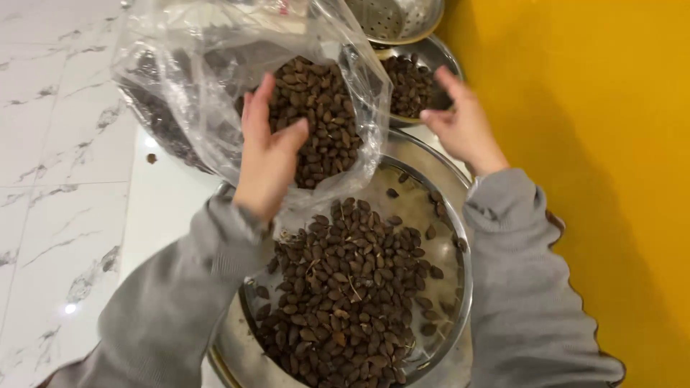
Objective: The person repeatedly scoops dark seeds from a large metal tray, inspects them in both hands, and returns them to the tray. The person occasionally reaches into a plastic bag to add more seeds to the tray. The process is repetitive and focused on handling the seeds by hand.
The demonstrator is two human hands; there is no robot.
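My left hand (267, 154) reaches into the mouth of a clear plastic bag (194, 86) full of dark brown seeds (316, 108), fingers spread over them. Below it a large steel bowl (431, 179) holds a heap of the same brown seeds (345, 287). My right hand (460, 122) hovers at the near rim of a smaller steel bowl (438, 57) that also holds seeds, fingers partly curled; nothing shows in its grip. Both arms wear grey sleeves.
A perforated steel colander (392, 18) stands at the top behind the small bowl. A yellow wall (596, 144) runs along the right. White marbled floor tiles (57, 179) lie to the left, with one loose seed (152, 158) on them.
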